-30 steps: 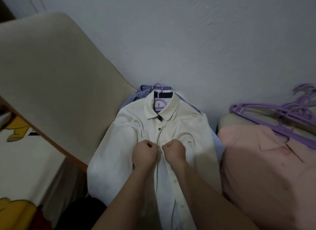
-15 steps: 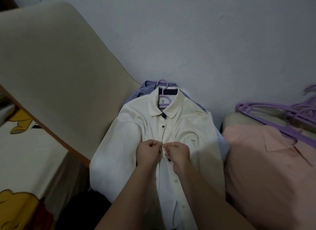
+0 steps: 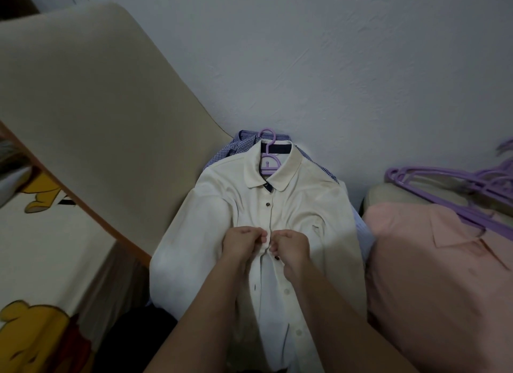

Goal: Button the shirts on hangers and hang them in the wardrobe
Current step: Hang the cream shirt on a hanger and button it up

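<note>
Head view: left hand (image 3: 241,242) and right hand (image 3: 293,247), both in a pinch on cream shirt (image 3: 304,203), purple hanger (image 3: 268,162) inside collar.

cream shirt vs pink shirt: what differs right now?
The cream shirt sits on a purple hanger at its collar; the pink shirt lies beside it with loose purple hangers across its top. The left hand and right hand pinch the cream shirt's front edges; no hand touches the pink shirt. Both are collared and show their fronts.
</note>
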